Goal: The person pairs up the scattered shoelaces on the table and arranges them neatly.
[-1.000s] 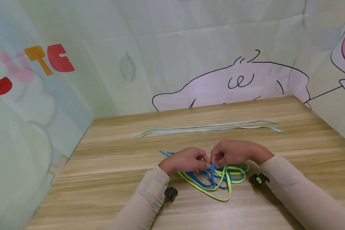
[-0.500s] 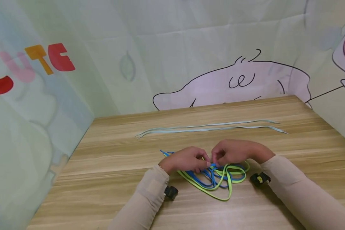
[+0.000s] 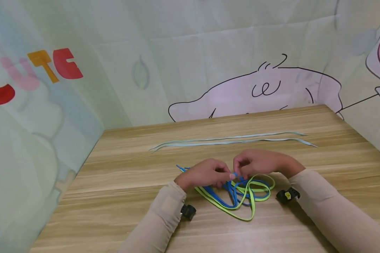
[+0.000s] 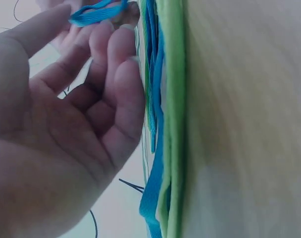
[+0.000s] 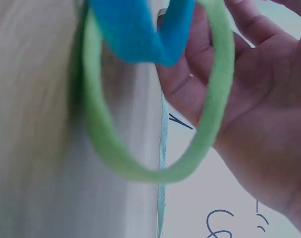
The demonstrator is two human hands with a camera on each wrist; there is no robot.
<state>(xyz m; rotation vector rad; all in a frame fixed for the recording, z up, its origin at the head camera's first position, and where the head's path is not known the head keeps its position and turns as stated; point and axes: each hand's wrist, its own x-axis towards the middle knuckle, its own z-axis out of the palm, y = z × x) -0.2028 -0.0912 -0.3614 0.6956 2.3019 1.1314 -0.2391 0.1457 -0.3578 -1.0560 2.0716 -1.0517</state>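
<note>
At the bottom of the frame, the left sleeve [image 3: 158, 221] and right sleeve [image 3: 335, 211] slanted inward from either side, a black wrist mount [image 3: 188, 212] under the left cuff and another under the right. The forearms seemed angled so that both sets of fingertips could meet over one spot.

Just above, right of centre, the blue lace [image 5: 133, 34] and the lime lace [image 4: 173, 109] lay loosely heaped on the wooden table [image 3: 114, 211], a lime loop reaching lowest and tips poking out at the heap's upper left. The strands crossed so much that I could not tell how many laces there were, or whether any were knotted.

Over the heap's far side, the left hand [image 3: 207, 173] pinched a bit of blue lace between thumb and forefinger. The right hand [image 3: 263, 162], bent down at the wrist, appeared to pinch the same blue stretch just beside it, though its fingertips were partly hidden. A short piece gripped from both ends was probably easier to steady and work with.

Farther up, two pale laces [image 3: 193, 144] ran side by side across the table, well apart from the heap, perhaps laid straight to avoid tangling. Behind stood the printed backdrop [image 3: 177, 63].
</note>
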